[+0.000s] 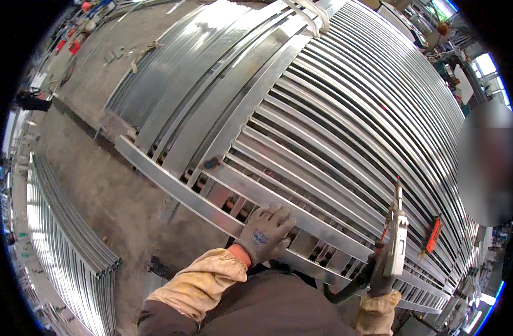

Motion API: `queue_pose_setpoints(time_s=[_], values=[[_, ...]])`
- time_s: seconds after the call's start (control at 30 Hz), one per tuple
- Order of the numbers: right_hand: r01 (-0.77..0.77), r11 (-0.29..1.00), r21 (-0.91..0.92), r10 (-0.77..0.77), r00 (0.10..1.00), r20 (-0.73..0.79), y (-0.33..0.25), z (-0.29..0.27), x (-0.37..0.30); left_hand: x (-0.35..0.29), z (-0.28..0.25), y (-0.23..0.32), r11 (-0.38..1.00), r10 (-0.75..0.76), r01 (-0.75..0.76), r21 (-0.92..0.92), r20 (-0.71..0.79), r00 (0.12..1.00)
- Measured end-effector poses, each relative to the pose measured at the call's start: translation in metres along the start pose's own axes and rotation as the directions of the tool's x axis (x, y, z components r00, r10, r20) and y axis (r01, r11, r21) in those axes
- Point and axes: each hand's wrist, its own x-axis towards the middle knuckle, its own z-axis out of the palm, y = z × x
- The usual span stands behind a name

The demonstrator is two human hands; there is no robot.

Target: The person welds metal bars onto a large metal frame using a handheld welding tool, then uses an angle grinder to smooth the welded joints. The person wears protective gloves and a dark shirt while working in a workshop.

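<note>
My left hand (265,232), in a grey work glove with a tan sleeve guard, lies on the near rail (178,185) of a large metal slatted frame (346,101). Its fingers rest spread over the metal without wrapping round anything I can see. Lower right, my right hand (381,280), dark-gloved, is closed round a pale grey tool with a narrow pointed tip (399,246), which looks like a welding gun. The tool points away from me over the slats. A black hose (343,294) runs near that hand. The right fingers are partly hidden behind the tool.
A red tool (433,235) lies on the slats at right. Flat metal strips (178,61) are stacked across the frame's far left. Pale straps (318,19) cross the far edge. Bundled metal profiles (71,241) lie on the left floor. A blurred shape (491,162) is at far right.
</note>
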Motion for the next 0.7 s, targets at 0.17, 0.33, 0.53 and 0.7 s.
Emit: queue_pose_setpoints(time_s=[0.17, 0.33, 0.53, 0.7], values=[[0.085, 0.980, -0.181, -0.099, 0.993, -0.068, -0.022, 0.039, -0.012, 0.050, -0.004, -0.052, 0.986, 0.165, -0.164, -0.031, 0.041, 0.985], [-0.035, 0.994, -0.106, 0.014, 0.982, -0.190, -0.040, 0.084, -0.020, 0.060, 0.011, -0.067, 0.964, 0.251, -0.251, -0.088, -0.016, 0.968], [-0.200, 0.968, -0.151, 0.187, 0.978, -0.097, -0.056, 0.103, -0.014, 0.059, 0.012, -0.072, 0.962, 0.259, -0.261, -0.074, -0.041, 0.965], [-0.349, 0.737, 0.578, 0.402, 0.915, 0.041, -0.078, 0.127, -0.003, 0.057, 0.012, -0.069, 0.962, 0.268, -0.270, -0.042, -0.050, 0.962]])
